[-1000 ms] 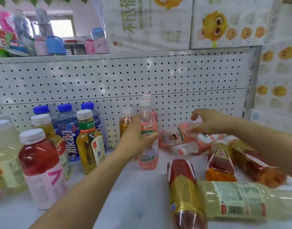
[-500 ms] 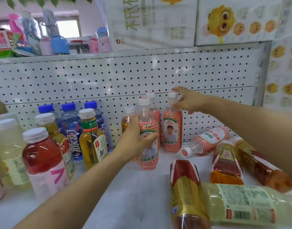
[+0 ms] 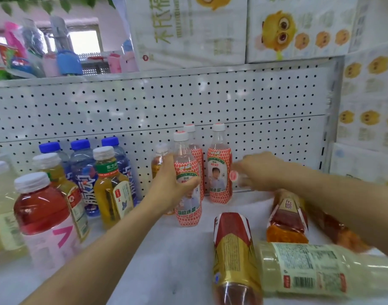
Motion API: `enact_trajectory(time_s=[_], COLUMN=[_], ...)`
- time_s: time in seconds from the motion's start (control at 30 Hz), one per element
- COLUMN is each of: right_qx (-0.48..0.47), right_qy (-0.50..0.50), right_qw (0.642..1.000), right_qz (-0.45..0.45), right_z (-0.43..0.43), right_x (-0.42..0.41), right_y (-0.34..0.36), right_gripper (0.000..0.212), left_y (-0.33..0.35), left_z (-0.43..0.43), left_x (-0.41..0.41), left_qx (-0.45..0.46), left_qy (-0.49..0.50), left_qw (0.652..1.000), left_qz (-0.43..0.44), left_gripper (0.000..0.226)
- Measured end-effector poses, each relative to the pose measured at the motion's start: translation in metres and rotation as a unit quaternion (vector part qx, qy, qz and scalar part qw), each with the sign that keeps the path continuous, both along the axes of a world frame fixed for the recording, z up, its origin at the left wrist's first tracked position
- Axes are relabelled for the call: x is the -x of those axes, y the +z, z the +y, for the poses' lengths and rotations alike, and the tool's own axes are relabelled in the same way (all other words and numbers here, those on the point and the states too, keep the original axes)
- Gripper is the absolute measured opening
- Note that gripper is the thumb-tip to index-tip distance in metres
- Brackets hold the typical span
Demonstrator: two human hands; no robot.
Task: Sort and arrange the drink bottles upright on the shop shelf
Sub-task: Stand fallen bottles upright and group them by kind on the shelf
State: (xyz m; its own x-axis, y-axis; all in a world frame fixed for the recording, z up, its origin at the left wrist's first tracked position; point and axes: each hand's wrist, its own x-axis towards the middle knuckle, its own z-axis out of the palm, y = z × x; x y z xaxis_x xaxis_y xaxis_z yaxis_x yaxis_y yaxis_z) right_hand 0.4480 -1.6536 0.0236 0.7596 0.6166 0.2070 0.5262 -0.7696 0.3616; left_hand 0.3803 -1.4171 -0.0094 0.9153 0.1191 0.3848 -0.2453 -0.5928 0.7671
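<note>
My left hand (image 3: 171, 183) grips an upright pink-labelled bottle (image 3: 188, 208) standing on the white shelf (image 3: 166, 260). Two more pink-labelled bottles stand behind it, one (image 3: 219, 170) to the right and one (image 3: 194, 148) against the pegboard. My right hand (image 3: 261, 170), blurred, holds a lying pink-labelled bottle whose cap (image 3: 233, 176) points left. Lying on the shelf are two red-and-gold tea bottles (image 3: 234, 254) (image 3: 287, 216), a pale yellow bottle (image 3: 320, 269) and an orange-red bottle (image 3: 338, 230) under my right forearm.
At the left stand blue-capped bottles (image 3: 83, 172), yellow tea bottles (image 3: 111, 186), a red drink bottle (image 3: 43, 216) and a pale one (image 3: 2, 208). An amber bottle (image 3: 159, 161) hides behind my left hand. The pegboard back (image 3: 144, 106) and stacked cartons (image 3: 188, 29) close in the shelf.
My right hand let go of the pink bottle it stood by the pegboard, then dropped down and right onto another lying pink bottle. My left hand has kept its bottle.
</note>
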Motion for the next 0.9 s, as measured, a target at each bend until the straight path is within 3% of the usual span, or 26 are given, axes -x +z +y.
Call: enact_trajectory(time_s=[0.1, 0.2, 0.3, 0.43, 0.53, 0.63, 0.7, 0.77, 0.83, 0.9], right_qx=[-0.198, -0.408, -0.514, -0.539, -0.563, -0.572, -0.569, -0.544, -0.497, -0.433], right_qy=[-0.015, -0.022, -0.05, -0.074, -0.078, -0.095, -0.11, -0.115, -0.101, -0.075], right_qw=[0.98, 0.905, 0.837, 0.817, 0.803, 0.788, 0.786, 0.81, 0.845, 0.882], right_qz=[0.031, 0.121, 0.182, 0.192, 0.179, 0.209, 0.217, 0.188, 0.168, 0.171], right_z=[-0.022, -0.037, -0.036, -0.022, -0.013, -0.015, -0.024, -0.037, -0.053, -0.068], right_x=[-0.006, -0.016, -0.023, -0.031, -0.03, -0.017, -0.002, 0.024, 0.061, 0.102], right_y=[0.048, 0.067, 0.064, 0.062, 0.053, 0.043, 0.035, 0.026, 0.016, 0.006], right_gripper=[0.029, 0.031, 0.023, 0.024, 0.029, 0.06, 0.077, 0.075, 0.059, 0.026], left_y=[0.0, -0.001, 0.0, -0.001, 0.001, 0.003, -0.001, -0.01, -0.022, -0.031], left_z=[-0.002, -0.002, -0.002, -0.005, -0.007, -0.013, -0.022, -0.03, -0.035, -0.034], left_x=[-0.001, -0.002, -0.002, 0.001, 0.007, 0.026, 0.049, 0.074, 0.093, 0.1], left_qx=[0.003, 0.009, 0.007, -0.035, -0.142, -0.217, -0.289, -0.389, -0.465, -0.493], left_qy=[-0.001, 0.002, 0.003, 0.04, 0.108, 0.139, 0.077, -0.055, -0.186, -0.261], left_qw=[1.0, 1.0, 1.0, 0.998, 0.984, 0.963, 0.938, 0.9, 0.859, 0.829], left_qz=[0.002, 0.007, 0.003, -0.018, -0.01, -0.08, -0.175, -0.188, -0.107, -0.038], left_gripper=[0.063, 0.064, 0.064, 0.065, 0.084, 0.098, 0.092, 0.092, 0.099, 0.103])
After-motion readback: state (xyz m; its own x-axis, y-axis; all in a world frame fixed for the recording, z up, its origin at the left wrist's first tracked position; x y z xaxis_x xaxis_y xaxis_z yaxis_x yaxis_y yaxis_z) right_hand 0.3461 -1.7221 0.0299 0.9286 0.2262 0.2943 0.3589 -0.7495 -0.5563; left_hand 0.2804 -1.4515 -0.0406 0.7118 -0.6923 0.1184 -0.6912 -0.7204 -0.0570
